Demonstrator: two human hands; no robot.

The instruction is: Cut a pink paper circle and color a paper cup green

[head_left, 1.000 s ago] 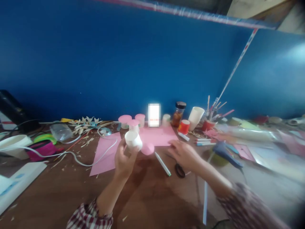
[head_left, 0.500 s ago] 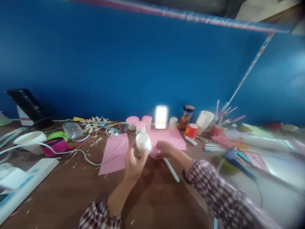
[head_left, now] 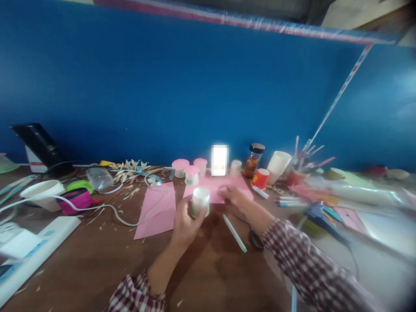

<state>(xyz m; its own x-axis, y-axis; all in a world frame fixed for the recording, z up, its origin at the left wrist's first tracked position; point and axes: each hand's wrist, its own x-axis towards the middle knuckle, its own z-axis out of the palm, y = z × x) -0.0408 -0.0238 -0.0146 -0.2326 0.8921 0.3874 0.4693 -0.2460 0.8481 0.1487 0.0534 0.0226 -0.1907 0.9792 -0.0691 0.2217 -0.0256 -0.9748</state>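
My left hand (head_left: 186, 223) is wrapped round a white paper cup (head_left: 200, 200), held bottom up above the brown table. To its right, my right hand (head_left: 233, 196) hovers by the front edge of a pink paper sheet (head_left: 212, 186), fingers curled together. What its fingertips hold, if anything, blends with the pink behind. Several small cups topped with pink paper discs, one disc (head_left: 192, 169) nearest, stand behind the left hand. A white marker (head_left: 234, 233) lies in front of my right hand, and scissors (head_left: 256, 239) lie partly under my right forearm.
Left are another pink sheet (head_left: 156, 210), a white cable (head_left: 113, 212) and a power strip (head_left: 42, 240). At the back stand a jar (head_left: 254, 160), a red cup (head_left: 260, 178) and a tall white cup (head_left: 278, 167). A blue glue gun (head_left: 326, 223) lies right.
My right hand came left to the loose pink disc near the cup, then drew back right. That disc no longer shows on the table. My left hand has turned the cup more upright, bottom up.
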